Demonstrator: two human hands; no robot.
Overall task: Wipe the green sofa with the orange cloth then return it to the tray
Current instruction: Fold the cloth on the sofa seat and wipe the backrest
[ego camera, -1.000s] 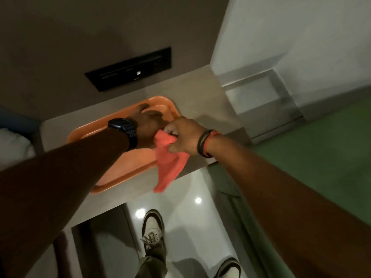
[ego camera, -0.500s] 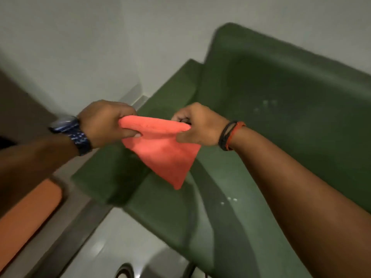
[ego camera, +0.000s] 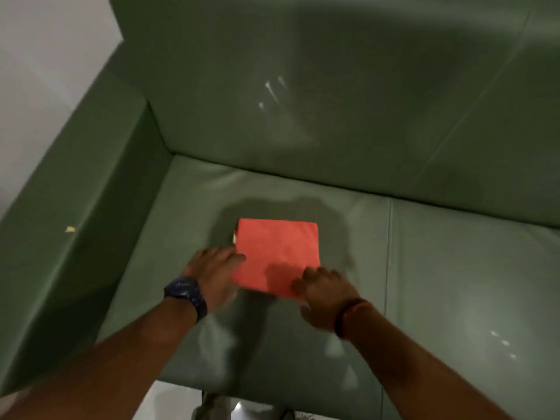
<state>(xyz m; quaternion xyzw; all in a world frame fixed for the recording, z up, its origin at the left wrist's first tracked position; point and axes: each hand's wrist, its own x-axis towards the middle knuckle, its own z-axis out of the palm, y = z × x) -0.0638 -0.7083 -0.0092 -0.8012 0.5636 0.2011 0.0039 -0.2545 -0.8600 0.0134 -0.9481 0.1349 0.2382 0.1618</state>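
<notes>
**Cloth flat on the sofa seat**

The cloth [ego camera: 277,256] lies folded square on the sofa [ego camera: 394,131] seat, centre frame. The left hand [ego camera: 212,269] rests spread at its left edge, fingertips touching it. The right hand [ego camera: 325,291], fingers loosely spread, presses the lower right corner. A pale crumb [ego camera: 70,229] sits on the armrest, left.

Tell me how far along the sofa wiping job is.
Done: the cloth is out of the tray and lies flat on the sofa seat. In hand: the left hand and right hand rest open on its near corners, ready to wipe. Left: wiping the sofa, including a small crumb on the armrest, then returning the cloth to the tray, out of view.
</notes>
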